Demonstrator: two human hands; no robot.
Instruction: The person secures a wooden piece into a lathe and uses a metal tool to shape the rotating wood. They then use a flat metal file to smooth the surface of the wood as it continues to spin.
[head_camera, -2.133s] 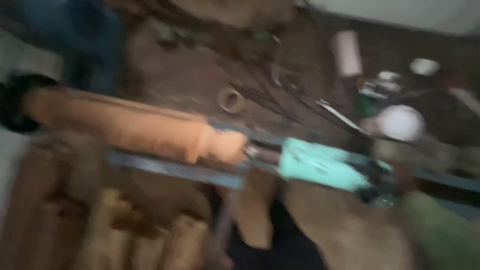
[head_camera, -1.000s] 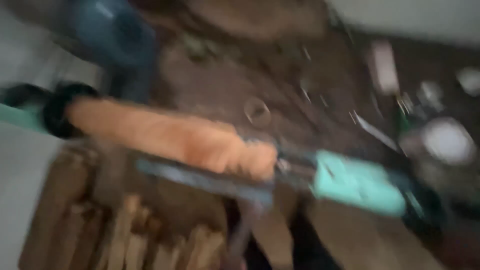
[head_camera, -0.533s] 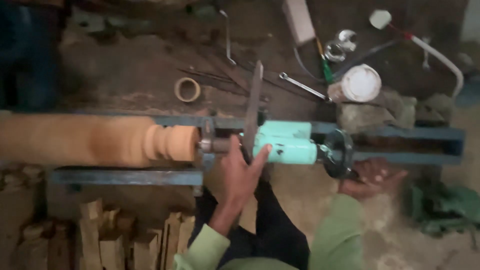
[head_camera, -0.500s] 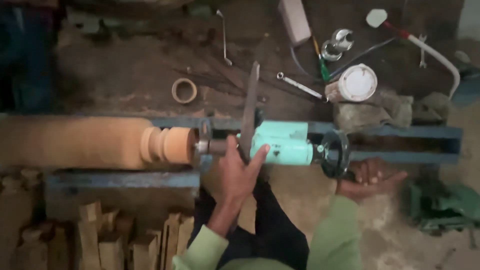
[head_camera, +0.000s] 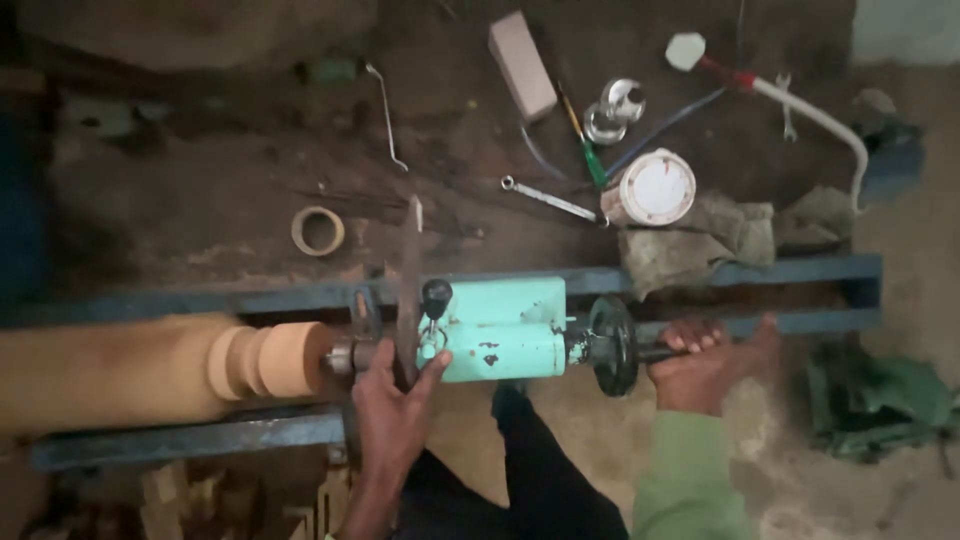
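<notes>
Dim light is falling across a dusty brown dirt floor (head_camera: 200, 200). A pale wall (head_camera: 905, 30) is showing at the far right, while stacked wood offcuts (head_camera: 190, 495) are lying at the near left.

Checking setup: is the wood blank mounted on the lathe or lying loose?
Mounted. The wood blank lies horizontal along the lathe bed, its stepped end against the centre of the green tailstock. Far end out of frame.

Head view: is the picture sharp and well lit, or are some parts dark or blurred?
Head view: dim, soft light; mostly sharp, with the turquoise tailstock and both hands clear, left hand and right hand; the wooden workpiece looks smooth and slightly smeared; the left edge and the bottom corners sink into shadow; no glare.
</notes>
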